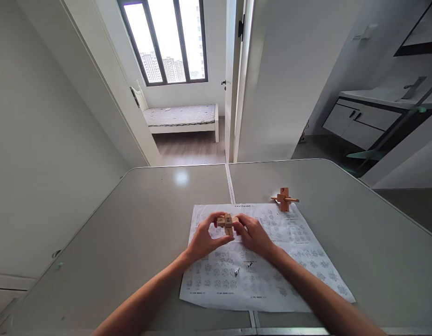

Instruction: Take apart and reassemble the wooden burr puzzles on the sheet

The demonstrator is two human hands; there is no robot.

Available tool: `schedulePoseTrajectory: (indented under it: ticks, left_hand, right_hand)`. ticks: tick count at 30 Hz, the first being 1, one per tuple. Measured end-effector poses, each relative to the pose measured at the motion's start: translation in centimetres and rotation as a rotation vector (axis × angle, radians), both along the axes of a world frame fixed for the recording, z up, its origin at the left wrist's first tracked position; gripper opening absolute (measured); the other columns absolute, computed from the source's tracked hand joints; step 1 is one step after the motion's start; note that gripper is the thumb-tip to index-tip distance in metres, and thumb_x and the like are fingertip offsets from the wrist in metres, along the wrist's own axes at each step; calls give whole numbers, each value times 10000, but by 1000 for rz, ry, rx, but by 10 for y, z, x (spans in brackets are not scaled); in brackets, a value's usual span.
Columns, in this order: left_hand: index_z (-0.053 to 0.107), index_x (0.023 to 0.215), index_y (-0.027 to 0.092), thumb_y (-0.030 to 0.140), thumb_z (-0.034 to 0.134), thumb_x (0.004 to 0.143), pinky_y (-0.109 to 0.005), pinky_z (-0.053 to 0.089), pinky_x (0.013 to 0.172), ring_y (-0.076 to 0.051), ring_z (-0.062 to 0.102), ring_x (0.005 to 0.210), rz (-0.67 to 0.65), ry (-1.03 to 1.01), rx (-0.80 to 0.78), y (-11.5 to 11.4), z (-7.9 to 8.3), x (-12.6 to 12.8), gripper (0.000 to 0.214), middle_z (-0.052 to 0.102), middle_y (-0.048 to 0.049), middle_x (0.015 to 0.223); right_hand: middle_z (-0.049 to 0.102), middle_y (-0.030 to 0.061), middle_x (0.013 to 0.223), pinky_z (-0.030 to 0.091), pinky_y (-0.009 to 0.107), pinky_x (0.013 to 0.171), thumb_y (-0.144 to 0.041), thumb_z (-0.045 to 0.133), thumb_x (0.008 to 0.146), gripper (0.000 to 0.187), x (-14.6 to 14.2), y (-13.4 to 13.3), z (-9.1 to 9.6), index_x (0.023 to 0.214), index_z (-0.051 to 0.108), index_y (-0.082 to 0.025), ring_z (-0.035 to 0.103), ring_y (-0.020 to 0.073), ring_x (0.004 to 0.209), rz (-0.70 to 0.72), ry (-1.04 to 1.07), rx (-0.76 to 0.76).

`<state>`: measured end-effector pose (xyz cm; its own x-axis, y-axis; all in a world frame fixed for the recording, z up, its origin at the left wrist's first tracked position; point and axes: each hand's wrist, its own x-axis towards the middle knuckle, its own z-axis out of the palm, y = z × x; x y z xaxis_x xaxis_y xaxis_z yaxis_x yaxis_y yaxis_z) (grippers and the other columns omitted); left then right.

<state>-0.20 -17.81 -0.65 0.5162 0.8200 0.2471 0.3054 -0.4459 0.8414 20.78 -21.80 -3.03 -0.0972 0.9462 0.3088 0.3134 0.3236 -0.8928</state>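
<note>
Both my hands grip a small wooden interlocking puzzle [227, 222] with a dark number mark on its top, held just above a printed instruction sheet [265, 275]. My left hand [205, 238] pinches the puzzle from the left, fingers curled round it. My right hand [253, 233] closes on it from the right. A second wooden cross-shaped puzzle [284, 199] stands at the sheet's far right corner, out of reach of either hand.
The sheet lies on a grey folding table [132, 233] with a centre seam. Beyond the table an open doorway shows a bed [181, 119] under a window. A white door [289, 79] and a washbasin cabinet [363, 121] stand to the right.
</note>
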Motion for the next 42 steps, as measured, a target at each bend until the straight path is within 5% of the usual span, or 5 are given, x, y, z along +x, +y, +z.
schedulePoseTrajectory:
  ticks: [12,19,24,33,42]
  left_hand:
    - [591,1299,282,373,883,772,-413,545,945,-254,665,1031,-25,-1,231,-3,-2,0,610,712,-57,1136]
    - [520,1423,299,331,804,870,-453,512,1030,-263,645,1097,-62,30,359,-3,-3,1,623,697,-76,1219]
    - [355,1558,359,307,698,960,-457,503,1052,-257,608,1225,30,72,267,3,-8,2,691,584,-82,1470]
    - [503,1406,287,353,661,968,-424,554,935,-220,647,976,128,136,193,6,-13,3,470,670,-71,1218]
    - [497,1350,281,343,631,985,-456,555,974,-230,647,1069,87,136,150,8,-19,4,394,601,-77,1279]
  right_hand:
    - [349,-76,487,293,259,418,-746,393,1002,623,-2,1,-3,616,363,-258,315,102,393,263,310,-338]
    - [455,-52,468,331,243,441,-692,532,983,638,3,0,4,575,502,-203,417,87,390,336,496,-456]
    - [514,-36,508,335,235,392,-698,578,954,588,1,7,2,648,568,-196,442,93,391,237,715,-496]
    - [768,37,863,359,191,357,-499,790,864,331,15,22,-8,838,668,-192,489,54,443,-90,1090,-480]
    - [679,-18,726,492,177,444,-433,768,894,282,18,26,-12,803,629,-204,529,65,489,-249,1317,-411]
